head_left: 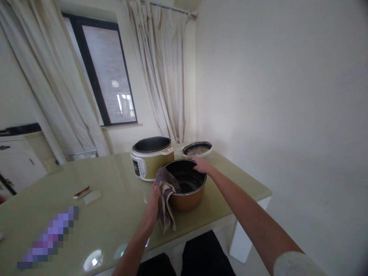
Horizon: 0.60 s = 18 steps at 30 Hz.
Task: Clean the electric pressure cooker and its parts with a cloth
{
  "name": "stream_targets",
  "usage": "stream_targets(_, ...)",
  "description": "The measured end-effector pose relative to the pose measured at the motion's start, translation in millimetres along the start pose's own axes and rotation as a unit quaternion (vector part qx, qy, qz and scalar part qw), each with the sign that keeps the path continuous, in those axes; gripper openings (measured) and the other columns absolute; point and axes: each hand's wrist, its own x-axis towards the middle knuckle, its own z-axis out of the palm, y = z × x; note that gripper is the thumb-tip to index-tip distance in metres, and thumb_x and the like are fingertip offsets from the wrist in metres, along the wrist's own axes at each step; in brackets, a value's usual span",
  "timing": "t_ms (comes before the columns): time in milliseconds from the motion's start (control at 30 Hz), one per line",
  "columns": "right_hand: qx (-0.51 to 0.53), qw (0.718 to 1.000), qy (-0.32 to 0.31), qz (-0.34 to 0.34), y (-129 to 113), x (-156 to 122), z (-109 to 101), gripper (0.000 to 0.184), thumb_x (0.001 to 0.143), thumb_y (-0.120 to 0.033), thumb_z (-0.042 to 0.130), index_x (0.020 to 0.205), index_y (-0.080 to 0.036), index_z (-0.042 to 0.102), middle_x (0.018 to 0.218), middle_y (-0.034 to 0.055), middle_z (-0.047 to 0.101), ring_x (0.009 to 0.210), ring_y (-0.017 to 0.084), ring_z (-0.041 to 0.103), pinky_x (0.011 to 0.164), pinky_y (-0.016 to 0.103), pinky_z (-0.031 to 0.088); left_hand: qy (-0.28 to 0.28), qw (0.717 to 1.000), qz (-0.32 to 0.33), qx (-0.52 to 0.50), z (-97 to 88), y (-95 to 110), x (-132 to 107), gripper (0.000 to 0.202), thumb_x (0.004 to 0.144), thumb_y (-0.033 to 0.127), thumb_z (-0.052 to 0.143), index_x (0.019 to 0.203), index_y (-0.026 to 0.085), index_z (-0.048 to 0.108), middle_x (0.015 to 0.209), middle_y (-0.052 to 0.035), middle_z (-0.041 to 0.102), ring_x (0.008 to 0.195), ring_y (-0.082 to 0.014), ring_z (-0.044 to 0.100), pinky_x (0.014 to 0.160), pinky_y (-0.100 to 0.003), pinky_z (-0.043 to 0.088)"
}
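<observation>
A copper-coloured inner pot [188, 201] with a dark inside stands near the front right of the table. My left hand [153, 203] is closed on a grey-brown cloth [166, 195], which drapes over the pot's near left rim and hangs down its side. My right hand [201, 165] rests on the pot's far rim, fingers curled over it. Just behind stands the rice cooker body [151, 158], gold and white, with its lid off.
The cooker's round lid [197, 148] lies upside down at the table's back right corner. A small flat object [82, 192] lies on the glossy table [109, 214] to the left. Curtains, a window and a white cabinet [17, 161] stand behind.
</observation>
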Motion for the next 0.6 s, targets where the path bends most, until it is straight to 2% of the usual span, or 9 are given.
stream_targets(100,0.008,1.000,-0.001,-0.013,0.1,1.3,-0.8,0.045,0.081,-0.014,0.070,0.125,-0.018,0.075,0.128,0.0117,0.076,0.122,0.031,0.069,0.103,0.036,0.052,0.007,1.000,-0.017,-0.013,16.3,14.7,-13.4,0.087,0.087,0.066,0.073,0.158,0.026,0.043,0.158,-0.0130,0.057,0.152,-0.0334,0.048,0.130,-0.051,0.032)
stream_targets(167,0.009,1.000,0.002,-0.013,1.1,1.5,-1.1,0.044,0.081,-0.012,0.069,0.125,-0.016,0.076,0.128,0.0131,0.076,0.122,0.032,0.069,0.103,0.037,0.052,0.007,0.998,-0.034,-0.046,24.9,21.7,-6.6,0.091,0.081,0.061,0.082,0.156,0.024,0.046,0.157,-0.0133,0.058,0.150,-0.0318,0.050,0.131,-0.049,0.031)
stream_targets(300,0.016,0.999,-0.001,-0.028,1.0,-1.7,-0.7,0.042,0.081,-0.013,0.071,0.122,-0.017,0.077,0.127,0.0120,0.077,0.120,0.031,0.070,0.101,0.037,0.053,-0.029,0.970,-0.137,-0.198,26.7,23.1,31.0,0.061,0.094,0.062,0.065,0.136,0.018,0.065,0.143,-0.0139,0.070,0.142,-0.0304,0.060,0.127,-0.049,0.039)
stream_targets(367,0.023,0.999,-0.009,-0.046,-1.2,-4.5,0.0,0.042,0.081,-0.015,0.074,0.123,-0.020,0.077,0.127,0.0091,0.077,0.119,0.029,0.070,0.101,0.034,0.052,-0.027,0.954,-0.154,-0.257,23.8,21.1,48.2,0.054,0.099,0.061,0.055,0.129,0.018,0.070,0.132,-0.0123,0.076,0.138,-0.0290,0.063,0.126,-0.049,0.041)
stream_targets(467,0.030,0.998,-0.014,-0.055,-5.2,-8.6,0.5,0.044,0.083,-0.017,0.074,0.126,-0.020,0.076,0.129,0.0094,0.076,0.120,0.028,0.070,0.102,0.034,0.052,-0.006,0.952,-0.152,-0.268,19.7,19.8,61.8,0.053,0.099,0.060,0.054,0.124,0.018,0.073,0.123,-0.0108,0.080,0.137,-0.0287,0.064,0.128,-0.048,0.037)
stream_targets(600,0.035,0.998,-0.017,-0.052,-7.3,-11.0,-0.9,0.045,0.082,-0.016,0.074,0.127,-0.020,0.076,0.128,0.0110,0.076,0.120,0.030,0.071,0.102,0.036,0.052,-0.055,0.951,-0.191,-0.239,17.1,19.5,69.9,0.063,0.097,0.067,0.054,0.118,0.012,0.076,0.116,-0.0148,0.082,0.133,-0.0327,0.066,0.129,-0.050,0.033)
